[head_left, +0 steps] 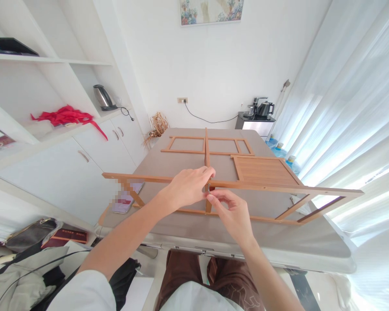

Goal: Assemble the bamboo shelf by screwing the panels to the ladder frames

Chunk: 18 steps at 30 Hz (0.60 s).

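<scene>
A long wooden frame (298,188) stands on edge across the near side of the table, with short crosspieces between its two long rails. A wooden slat (207,149) meets its top rail in the middle and runs away from me. At that joint my left hand (189,186) is closed around the wood, its fingertips bent over the slat. Just right of it, my right hand (231,211) pinches a small metal bolt (209,187), held upright against the rail. The bolt's lower end is hidden by fingertips.
Behind the frame, a thin wooden ladder-like frame (188,151) and a wooden panel (266,169) lie on the grey table (168,235). A leaflet (125,204) rests at the left. White cabinets (65,160) line the left, curtains (359,108) and water bottles (279,151) the right.
</scene>
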### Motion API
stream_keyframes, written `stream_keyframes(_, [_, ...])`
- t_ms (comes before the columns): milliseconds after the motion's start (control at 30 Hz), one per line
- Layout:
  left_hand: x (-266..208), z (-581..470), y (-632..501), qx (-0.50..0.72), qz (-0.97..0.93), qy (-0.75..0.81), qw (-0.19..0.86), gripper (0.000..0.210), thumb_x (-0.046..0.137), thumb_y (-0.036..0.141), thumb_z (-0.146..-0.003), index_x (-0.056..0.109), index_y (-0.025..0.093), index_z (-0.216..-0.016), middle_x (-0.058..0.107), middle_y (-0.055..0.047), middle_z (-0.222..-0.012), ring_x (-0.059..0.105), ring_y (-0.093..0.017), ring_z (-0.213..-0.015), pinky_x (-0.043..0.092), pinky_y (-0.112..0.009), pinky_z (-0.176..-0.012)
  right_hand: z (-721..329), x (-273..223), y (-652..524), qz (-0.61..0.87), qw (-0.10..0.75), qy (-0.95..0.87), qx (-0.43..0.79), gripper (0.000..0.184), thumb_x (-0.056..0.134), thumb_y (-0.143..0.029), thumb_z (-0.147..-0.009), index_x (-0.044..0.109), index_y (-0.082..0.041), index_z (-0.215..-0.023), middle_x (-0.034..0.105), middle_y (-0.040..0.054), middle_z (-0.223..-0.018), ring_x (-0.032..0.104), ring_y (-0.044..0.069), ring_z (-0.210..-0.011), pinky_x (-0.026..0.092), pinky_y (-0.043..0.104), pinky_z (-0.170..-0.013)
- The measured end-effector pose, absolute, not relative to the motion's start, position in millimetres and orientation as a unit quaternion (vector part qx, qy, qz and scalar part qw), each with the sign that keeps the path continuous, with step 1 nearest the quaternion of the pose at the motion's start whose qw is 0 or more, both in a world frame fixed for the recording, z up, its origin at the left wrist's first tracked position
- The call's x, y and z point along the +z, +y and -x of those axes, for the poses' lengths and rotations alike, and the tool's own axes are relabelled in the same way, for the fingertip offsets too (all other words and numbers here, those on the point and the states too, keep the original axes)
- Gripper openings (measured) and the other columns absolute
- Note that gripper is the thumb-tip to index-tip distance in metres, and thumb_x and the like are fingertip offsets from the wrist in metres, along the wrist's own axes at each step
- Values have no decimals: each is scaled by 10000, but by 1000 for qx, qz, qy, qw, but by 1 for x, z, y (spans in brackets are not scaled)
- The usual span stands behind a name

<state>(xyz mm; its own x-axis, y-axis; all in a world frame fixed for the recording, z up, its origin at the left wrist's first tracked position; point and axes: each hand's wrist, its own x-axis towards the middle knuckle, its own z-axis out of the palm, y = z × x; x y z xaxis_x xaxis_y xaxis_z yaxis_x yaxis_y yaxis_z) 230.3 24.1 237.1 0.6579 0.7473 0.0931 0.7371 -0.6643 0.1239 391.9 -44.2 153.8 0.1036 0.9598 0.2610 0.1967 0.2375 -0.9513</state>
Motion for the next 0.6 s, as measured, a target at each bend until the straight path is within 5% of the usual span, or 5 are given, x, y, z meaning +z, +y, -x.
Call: stream_keyframes(600, [241,-232,21,57,-910,409,31,272,641,279,-918,512,231,-1152,712,-13,-1164,713,-248,-899,415,-344,-634,-391,153,-42,496,554,-556,371,229,743,-457,-884,778,-234,-922,787,37,-966,720,195,-874,565,321,-839])
